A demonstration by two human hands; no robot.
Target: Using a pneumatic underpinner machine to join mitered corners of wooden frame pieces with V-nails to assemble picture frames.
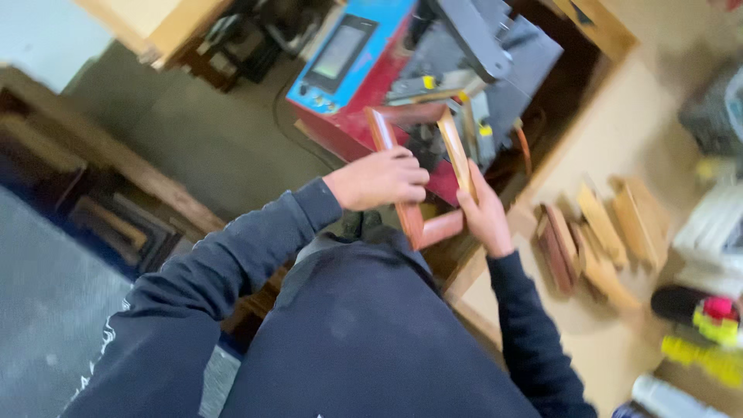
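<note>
A small reddish-brown wooden picture frame [418,116] is held against a grey, red and blue machine [464,54]. My left hand [379,178] is closed over the frame's left side. On the right side of the frame, my right hand [486,217] grips the pale inner edge. Both arms wear dark sleeves. The frame's far corner lies at the machine's grey metal head. The picture is blurred by motion.
A pale wooden workbench [619,131] runs along the right, with several loose frame mouldings [596,240] stacked on it. A yellow and black tool [704,325] lies near the right edge. More frames [116,224] lean on the floor at the left.
</note>
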